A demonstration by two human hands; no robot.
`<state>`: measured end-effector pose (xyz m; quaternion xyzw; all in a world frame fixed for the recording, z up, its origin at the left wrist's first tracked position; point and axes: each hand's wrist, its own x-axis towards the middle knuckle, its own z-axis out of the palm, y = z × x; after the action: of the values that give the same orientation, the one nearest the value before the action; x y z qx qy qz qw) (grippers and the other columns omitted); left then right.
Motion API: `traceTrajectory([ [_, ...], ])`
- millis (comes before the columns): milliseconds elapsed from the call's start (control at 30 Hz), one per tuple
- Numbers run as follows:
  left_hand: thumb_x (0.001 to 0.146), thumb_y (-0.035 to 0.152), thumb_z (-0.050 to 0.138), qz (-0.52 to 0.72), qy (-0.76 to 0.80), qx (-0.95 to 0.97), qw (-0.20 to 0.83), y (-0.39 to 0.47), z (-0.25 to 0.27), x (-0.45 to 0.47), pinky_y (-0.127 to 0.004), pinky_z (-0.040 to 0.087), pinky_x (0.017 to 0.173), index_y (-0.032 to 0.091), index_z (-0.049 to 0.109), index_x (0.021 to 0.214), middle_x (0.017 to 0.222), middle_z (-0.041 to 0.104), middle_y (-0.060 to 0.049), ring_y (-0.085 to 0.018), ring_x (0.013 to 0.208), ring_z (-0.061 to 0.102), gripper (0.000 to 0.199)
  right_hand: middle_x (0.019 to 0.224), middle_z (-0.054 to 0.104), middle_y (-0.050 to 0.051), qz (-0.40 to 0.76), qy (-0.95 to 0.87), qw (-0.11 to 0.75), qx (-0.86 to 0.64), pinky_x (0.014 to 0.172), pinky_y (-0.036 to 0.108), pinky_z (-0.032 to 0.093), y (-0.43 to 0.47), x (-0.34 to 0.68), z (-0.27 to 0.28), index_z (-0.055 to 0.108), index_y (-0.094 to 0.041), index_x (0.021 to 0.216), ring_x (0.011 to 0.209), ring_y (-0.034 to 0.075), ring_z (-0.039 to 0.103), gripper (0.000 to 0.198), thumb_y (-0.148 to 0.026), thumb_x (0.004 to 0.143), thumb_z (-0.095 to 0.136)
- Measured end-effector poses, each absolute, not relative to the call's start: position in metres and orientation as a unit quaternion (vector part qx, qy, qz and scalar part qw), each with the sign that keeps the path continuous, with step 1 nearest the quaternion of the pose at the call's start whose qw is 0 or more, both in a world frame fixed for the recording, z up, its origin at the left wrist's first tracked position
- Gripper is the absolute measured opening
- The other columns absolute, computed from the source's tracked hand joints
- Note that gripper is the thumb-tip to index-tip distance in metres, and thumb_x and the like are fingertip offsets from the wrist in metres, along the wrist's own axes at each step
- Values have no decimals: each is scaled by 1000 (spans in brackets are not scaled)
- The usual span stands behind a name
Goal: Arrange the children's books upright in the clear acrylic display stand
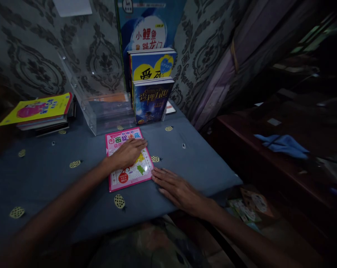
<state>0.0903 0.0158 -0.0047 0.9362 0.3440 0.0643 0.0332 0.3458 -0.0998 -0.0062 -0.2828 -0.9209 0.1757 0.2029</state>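
Observation:
A pink-bordered picture book [115,182] lies flat on the blue tablecloth, its cover up. Across the middle of that cover rests my left hand [129,152], flat, fingers stretched toward the upper right. My right hand [176,188] lies on the cloth with its fingertips at the book's lower right edge, fingers extended and close together. Neither hand grips anything. Just behind the book stands a clear acrylic rack [90,111], with upright books in its right part: a dark blue book [151,100], a yellow-and-blue book [154,65] and a tall teal book [151,22].
At the left is a stack of books topped by a yellow book [40,108]. The table [202,160] ends at a right-hand edge; beyond it are a dark red piece of furniture [241,149] with a blue cloth [280,145], and papers [257,203] low down. A curtain [227,63] hangs behind.

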Motion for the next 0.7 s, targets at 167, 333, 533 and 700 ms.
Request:
traceTrajectory([
  [167,97,14,35,70,308,946,68,-19,-1,96,-43,32,116,13,47,141,149,49,-12,-21,140,42,46,139,58,14,164,-915,188,-318,110,43,46,-103,344,-3,52,-21,141,133,23,50,41,-24,101,46],
  [333,101,17,32,86,274,952,108,-53,6,102,-43,28,119,22,44,144,149,50,-7,-18,141,42,45,129,63,13,146,-915,216,-308,106,46,50,-103,343,-5,55,-21,137,126,24,56,38,-23,101,45],
  [533,101,19,32,71,302,946,95,-93,2,99,-43,29,119,22,31,151,154,42,-8,-18,145,35,50,124,68,12,131,-909,263,-297,102,46,53,-104,346,-15,53,-22,140,123,24,59,41,-21,100,45],
  [700,97,13,34,42,341,939,34,-128,-3,86,-43,26,120,15,24,152,158,35,-12,-21,148,26,56,124,68,12,124,-909,273,-289,100,46,55,-103,346,-17,56,-22,138,121,24,60,40,-19,100,47],
])
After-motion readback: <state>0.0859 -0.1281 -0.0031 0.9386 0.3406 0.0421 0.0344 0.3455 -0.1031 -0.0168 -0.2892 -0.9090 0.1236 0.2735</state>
